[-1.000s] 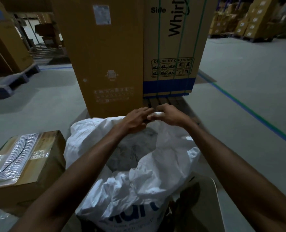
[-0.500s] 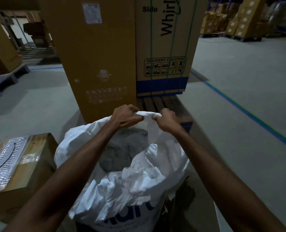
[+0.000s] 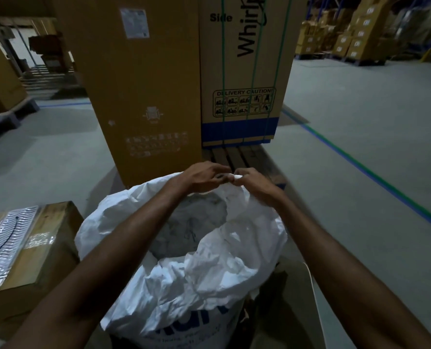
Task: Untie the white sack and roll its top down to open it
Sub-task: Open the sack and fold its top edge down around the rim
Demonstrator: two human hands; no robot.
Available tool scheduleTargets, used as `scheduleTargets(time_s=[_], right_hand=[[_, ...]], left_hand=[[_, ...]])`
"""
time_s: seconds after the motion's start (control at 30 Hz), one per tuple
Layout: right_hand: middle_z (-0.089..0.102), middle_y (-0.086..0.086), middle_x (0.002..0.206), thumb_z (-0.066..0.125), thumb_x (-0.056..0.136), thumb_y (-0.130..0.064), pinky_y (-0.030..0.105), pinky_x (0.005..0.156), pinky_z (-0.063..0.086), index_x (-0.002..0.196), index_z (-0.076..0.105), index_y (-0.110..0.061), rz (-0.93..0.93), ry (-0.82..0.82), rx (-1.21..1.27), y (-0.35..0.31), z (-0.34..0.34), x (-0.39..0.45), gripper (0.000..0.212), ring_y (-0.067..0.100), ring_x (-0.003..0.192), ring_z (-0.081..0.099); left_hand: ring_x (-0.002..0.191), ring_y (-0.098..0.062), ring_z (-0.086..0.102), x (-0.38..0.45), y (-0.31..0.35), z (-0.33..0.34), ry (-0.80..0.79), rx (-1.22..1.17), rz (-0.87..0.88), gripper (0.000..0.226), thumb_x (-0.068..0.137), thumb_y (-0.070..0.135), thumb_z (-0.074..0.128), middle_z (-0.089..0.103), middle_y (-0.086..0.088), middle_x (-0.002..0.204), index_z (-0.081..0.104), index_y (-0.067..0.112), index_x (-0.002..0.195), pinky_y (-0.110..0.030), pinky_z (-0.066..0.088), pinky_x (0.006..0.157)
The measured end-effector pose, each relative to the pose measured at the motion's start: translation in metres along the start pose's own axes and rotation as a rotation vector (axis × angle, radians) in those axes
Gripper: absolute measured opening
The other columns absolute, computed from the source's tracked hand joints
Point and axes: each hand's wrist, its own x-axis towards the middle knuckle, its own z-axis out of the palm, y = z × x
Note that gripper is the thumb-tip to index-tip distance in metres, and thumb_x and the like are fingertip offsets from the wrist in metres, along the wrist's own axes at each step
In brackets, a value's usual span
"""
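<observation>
A crumpled white sack (image 3: 209, 278) with blue lettering stands right in front of me, its mouth gaping and grey contents (image 3: 191, 227) visible inside. My left hand (image 3: 201, 178) and my right hand (image 3: 253, 181) meet at the far rim of the sack, fingertips almost touching. Both pinch the white fabric of that rim between fingers and thumb. The near side of the top is bunched and folded over outward. No tie or cord can be made out.
Two tall cardboard appliance boxes (image 3: 148, 84) stand on a wooden pallet (image 3: 237, 157) just behind the sack. A brown box with a shiny label (image 3: 20, 250) sits at my left. Grey concrete floor with a blue-green line (image 3: 375, 177) runs to the right.
My hands spread apart on the far rim half a second ago, then came back together at its middle. The sack's mouth has stayed wide.
</observation>
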Motion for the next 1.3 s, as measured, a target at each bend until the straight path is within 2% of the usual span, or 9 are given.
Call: scheduleTargets(time_s=[0.13, 0.23, 0.33, 0.4, 0.6, 0.73, 0.9, 1.13, 1.3], right_hand=[[0.058, -0.002, 0.107, 0.064, 0.090, -0.059, 0.029, 0.071, 0.047, 0.114, 0.062, -0.022, -0.007, 0.120, -0.181, 0.012, -0.001, -0.011, 0.045, 0.015, 0.093, 0.059], [0.064, 0.002, 0.084, 0.048, 0.089, -0.077, 0.034, 0.068, 0.045, 0.100, 0.069, -0.018, 0.097, 0.091, -0.253, 0.020, 0.008, -0.019, 0.064, 0.020, 0.079, 0.061], [0.063, 0.001, 0.076, 0.039, 0.092, -0.077, 0.046, 0.077, 0.043, 0.086, 0.067, -0.020, 0.166, 0.132, -0.200, 0.024, 0.019, -0.025, 0.064, 0.019, 0.072, 0.055], [0.067, 0.007, 0.090, 0.040, 0.101, -0.064, 0.042, 0.082, 0.049, 0.100, 0.069, -0.013, 0.155, 0.139, -0.061, 0.020, 0.021, -0.027, 0.058, 0.017, 0.080, 0.059], [0.068, 0.015, 0.126, 0.042, 0.102, -0.058, 0.048, 0.100, 0.053, 0.132, 0.063, -0.015, 0.321, 0.045, 0.355, 0.005, 0.005, -0.021, 0.057, 0.030, 0.114, 0.066], [0.073, 0.001, 0.103, 0.041, 0.108, -0.044, 0.028, 0.072, 0.055, 0.121, 0.066, -0.018, 0.322, -0.061, 0.426, 0.001, 0.005, -0.029, 0.039, 0.016, 0.094, 0.069], [0.068, 0.007, 0.123, 0.037, 0.107, -0.049, 0.037, 0.092, 0.052, 0.134, 0.062, -0.017, 0.250, -0.036, 0.312, 0.011, 0.004, -0.029, 0.048, 0.021, 0.107, 0.065], [0.053, 0.010, 0.130, 0.037, 0.089, -0.082, 0.051, 0.103, 0.041, 0.121, 0.057, -0.021, 0.227, 0.246, -0.335, 0.031, 0.032, -0.038, 0.072, 0.031, 0.120, 0.050], [0.063, 0.010, 0.109, 0.051, 0.103, -0.045, 0.030, 0.060, 0.044, 0.114, 0.061, -0.008, 0.296, 0.249, 0.179, 0.028, 0.043, -0.027, 0.040, 0.021, 0.088, 0.060]], left_hand=[[0.099, -0.024, 0.064, 0.001, 0.000, -0.002, -0.011, 0.229, -0.033, 0.055, 0.099, 0.065, 0.042, 0.071, -0.001, 0.118, 0.069, 0.025, 0.125, -0.042, 0.054, 0.077], [0.098, -0.024, 0.064, 0.001, 0.000, 0.002, 0.038, 0.254, -0.079, 0.073, 0.089, 0.079, 0.039, 0.072, -0.003, 0.114, 0.075, 0.023, 0.116, -0.044, 0.056, 0.077], [0.090, -0.027, 0.062, 0.005, -0.003, 0.011, 0.027, 0.182, -0.101, 0.082, 0.082, 0.084, 0.036, 0.065, -0.007, 0.100, 0.078, 0.016, 0.098, -0.042, 0.052, 0.069], [0.088, -0.036, 0.063, 0.007, -0.007, 0.011, 0.019, 0.017, -0.131, 0.067, 0.093, 0.070, 0.048, 0.066, -0.016, 0.097, 0.074, 0.008, 0.094, -0.038, 0.048, 0.066], [0.126, -0.023, 0.052, 0.006, -0.001, 0.005, -0.185, -0.098, -0.009, 0.062, 0.093, 0.070, 0.048, 0.045, -0.003, 0.153, 0.037, 0.040, 0.146, -0.045, 0.044, 0.101], [0.102, -0.014, 0.055, 0.009, 0.011, 0.012, -0.064, -0.201, 0.039, 0.035, 0.107, 0.044, 0.043, 0.055, 0.000, 0.119, 0.057, 0.018, 0.126, -0.035, 0.044, 0.086], [0.096, -0.012, 0.062, 0.009, 0.007, 0.027, -0.216, -0.217, -0.076, 0.042, 0.102, 0.060, 0.040, 0.063, 0.007, 0.110, 0.062, 0.028, 0.119, -0.034, 0.050, 0.080], [0.054, -0.016, 0.052, 0.033, -0.004, 0.034, 0.082, 0.143, -0.276, 0.043, 0.086, 0.048, 0.057, 0.071, -0.006, 0.073, 0.077, 0.011, 0.078, -0.024, 0.034, 0.049], [0.065, -0.029, 0.063, 0.040, -0.006, 0.038, 0.020, -0.097, -0.290, 0.057, 0.082, 0.055, 0.051, 0.076, -0.015, 0.087, 0.077, 0.005, 0.081, -0.031, 0.043, 0.057]])
